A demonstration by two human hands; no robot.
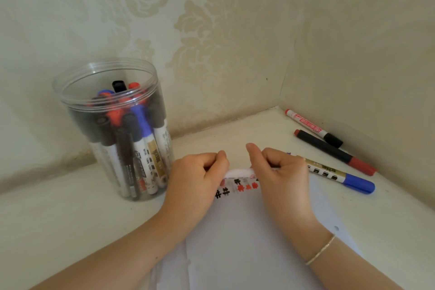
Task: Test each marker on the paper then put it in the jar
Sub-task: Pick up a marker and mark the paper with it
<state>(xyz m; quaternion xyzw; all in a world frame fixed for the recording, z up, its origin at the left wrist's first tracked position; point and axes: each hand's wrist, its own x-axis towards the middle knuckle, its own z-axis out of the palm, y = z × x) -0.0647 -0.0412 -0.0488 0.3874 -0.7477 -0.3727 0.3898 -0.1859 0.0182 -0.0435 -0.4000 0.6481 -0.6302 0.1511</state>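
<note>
My left hand (200, 172) and right hand (280, 167) both grip white marker (239, 172) held level over paper's (247, 242) far edge. Clear jar (113, 129), full of markers, stands left on worktop (58, 219). Three loose markers (334, 148) lie far right.

I see both forearms reaching in from six o'clock, converging toward the centre. My view has the left hand (200, 172) knuckles-up, fingers curled under, thumb pointing toward three o'clock. The right hand (280, 167) mirrors it just beside, fingers curled, thumb raised toward eleven o'clock. Both hands pinch the same white marker (239, 172) between them. A thin bracelet circles the right wrist at five o'clock.
</note>
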